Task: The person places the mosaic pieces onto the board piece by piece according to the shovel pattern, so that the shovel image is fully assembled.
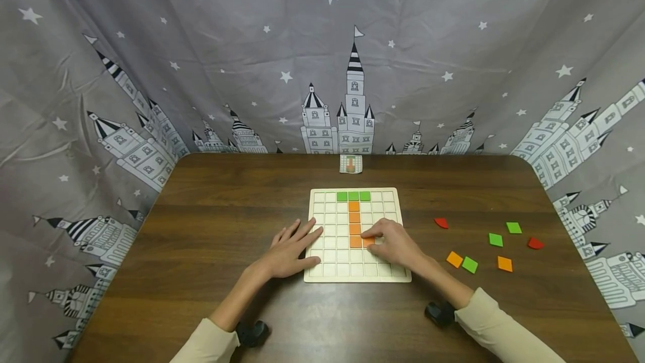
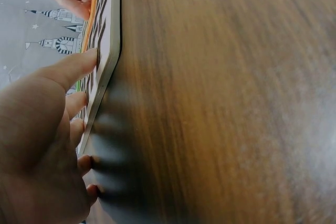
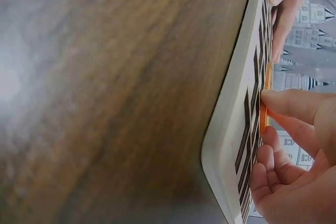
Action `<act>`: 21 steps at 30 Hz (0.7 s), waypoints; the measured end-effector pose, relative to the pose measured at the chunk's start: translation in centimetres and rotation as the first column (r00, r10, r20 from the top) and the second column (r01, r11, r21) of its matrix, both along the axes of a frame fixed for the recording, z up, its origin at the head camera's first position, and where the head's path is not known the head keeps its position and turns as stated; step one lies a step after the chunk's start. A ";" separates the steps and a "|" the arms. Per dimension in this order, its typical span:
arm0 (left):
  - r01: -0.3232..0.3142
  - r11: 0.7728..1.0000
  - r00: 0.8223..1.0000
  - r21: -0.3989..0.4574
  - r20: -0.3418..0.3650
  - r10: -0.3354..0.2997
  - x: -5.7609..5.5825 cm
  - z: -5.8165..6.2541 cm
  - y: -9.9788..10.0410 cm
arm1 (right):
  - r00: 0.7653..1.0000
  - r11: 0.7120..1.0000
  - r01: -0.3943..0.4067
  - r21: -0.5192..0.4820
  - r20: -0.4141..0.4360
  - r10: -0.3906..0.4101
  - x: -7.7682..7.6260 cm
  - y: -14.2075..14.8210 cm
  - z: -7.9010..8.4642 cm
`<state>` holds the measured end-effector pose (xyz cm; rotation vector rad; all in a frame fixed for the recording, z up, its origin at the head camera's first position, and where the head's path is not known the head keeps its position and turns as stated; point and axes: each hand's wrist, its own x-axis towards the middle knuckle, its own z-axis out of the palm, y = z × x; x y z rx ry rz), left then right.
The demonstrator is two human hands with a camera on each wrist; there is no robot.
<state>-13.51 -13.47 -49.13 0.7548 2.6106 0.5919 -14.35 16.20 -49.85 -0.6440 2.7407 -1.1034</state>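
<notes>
A cream grid board (image 1: 332,270) lies on the table. Three green square tiles (image 1: 354,196) sit side by side in its top row, and several orange square tiles (image 1: 355,217) run down in a column below the middle one. My right hand (image 1: 395,244) pinches another orange tile (image 1: 368,242) in the cell to the right of the column's lowest tile; the right wrist view shows thumb and finger at this orange tile (image 3: 263,116). My left hand (image 1: 289,254) lies with spread, straight fingers across the board's left edge, its thumb (image 2: 79,67) touching the board.
Right of the board lie loose pieces: red quarter-round pieces (image 1: 441,223), green tiles (image 1: 496,240) and orange tiles (image 1: 504,264). A small picture card (image 1: 351,164) lies at the table's back edge, before a grey castle-print curtain (image 1: 242,60).
</notes>
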 end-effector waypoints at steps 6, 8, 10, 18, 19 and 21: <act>0.002 1.000 1.000 0.003 -0.004 -0.002 0.0 0.0 0.0 | 1.000 1.000 0.005 0.009 -0.001 -0.005 0.0 0.0 0.0; 0.000 1.000 1.000 0.003 -0.003 0.000 0.0 0.0 0.0 | 1.000 1.000 0.005 0.010 0.002 -0.005 0.0 0.1 0.0; -0.002 1.000 1.000 0.003 -0.004 0.002 0.0 0.0 0.0 | 1.000 1.000 0.018 0.014 0.009 -0.018 0.0 0.2 0.1; -0.005 1.000 1.000 -0.007 -0.003 0.005 -0.1 -0.2 0.1 | 0.994 0.993 0.112 -0.028 -0.011 -0.113 0.9 2.5 0.8; -0.005 1.000 1.000 -0.007 -0.002 0.005 -0.1 -0.2 0.1 | 0.992 0.992 0.122 -0.033 -0.022 -0.122 1.0 3.0 0.9; -0.006 1.000 1.000 -0.004 -0.003 0.006 -0.1 -0.2 0.0 | 0.989 0.989 0.141 -0.032 -0.049 -0.143 1.4 4.2 1.0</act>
